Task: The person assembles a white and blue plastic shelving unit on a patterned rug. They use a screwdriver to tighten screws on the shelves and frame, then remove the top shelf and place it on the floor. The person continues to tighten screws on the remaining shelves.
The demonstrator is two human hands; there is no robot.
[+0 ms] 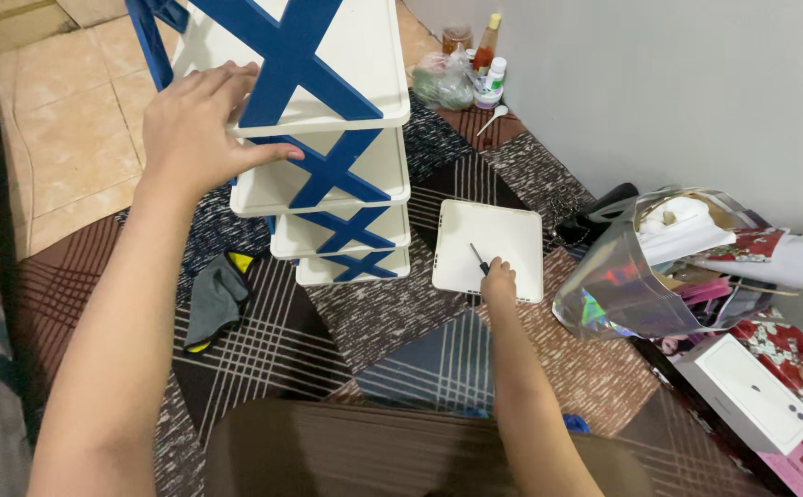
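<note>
A white plastic rack (328,166) with blue cross braces and several shelves stands on a patchwork mat. My left hand (195,124) grips the edge of its top shelf. My right hand (498,281) reaches down to a loose white square shelf panel (503,230) lying flat on the mat beside the rack. That hand holds a small dark screwdriver (479,260) whose tip rests on the panel.
A grey and yellow cloth (216,299) lies left of the rack. A shiny clear bag (631,276) stuffed with items and a white box (751,391) sit at the right by the wall. Bottles and jars (480,64) stand in the far corner. Tiled floor lies to the left.
</note>
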